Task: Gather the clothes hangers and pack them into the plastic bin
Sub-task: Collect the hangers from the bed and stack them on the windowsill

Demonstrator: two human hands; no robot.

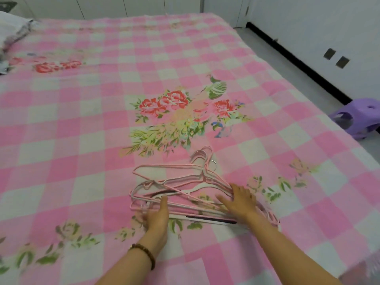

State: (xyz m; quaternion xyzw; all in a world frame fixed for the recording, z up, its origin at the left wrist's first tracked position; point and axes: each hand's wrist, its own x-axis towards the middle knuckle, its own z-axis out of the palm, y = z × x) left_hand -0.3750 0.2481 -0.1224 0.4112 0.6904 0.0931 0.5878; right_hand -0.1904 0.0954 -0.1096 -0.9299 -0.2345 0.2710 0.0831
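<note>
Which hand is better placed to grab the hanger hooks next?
Probably the right hand: it lies flat on the hangers nearer the hooks; the left hand sits at the pile's opposite corner.

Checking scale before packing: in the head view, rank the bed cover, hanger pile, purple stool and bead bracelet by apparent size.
1. bed cover
2. hanger pile
3. purple stool, cut off by the frame edge, so unsure
4. bead bracelet

You are looking at thin hangers (193,189) showing a smooth pink and white coating, with one hook glinting like bare metal. Under the hangers, the bedspread (82,120) is showing matt, slightly fuzzy woven cloth. Right of the hangers, the purple stool (357,120) is looking like smooth plastic.
</note>
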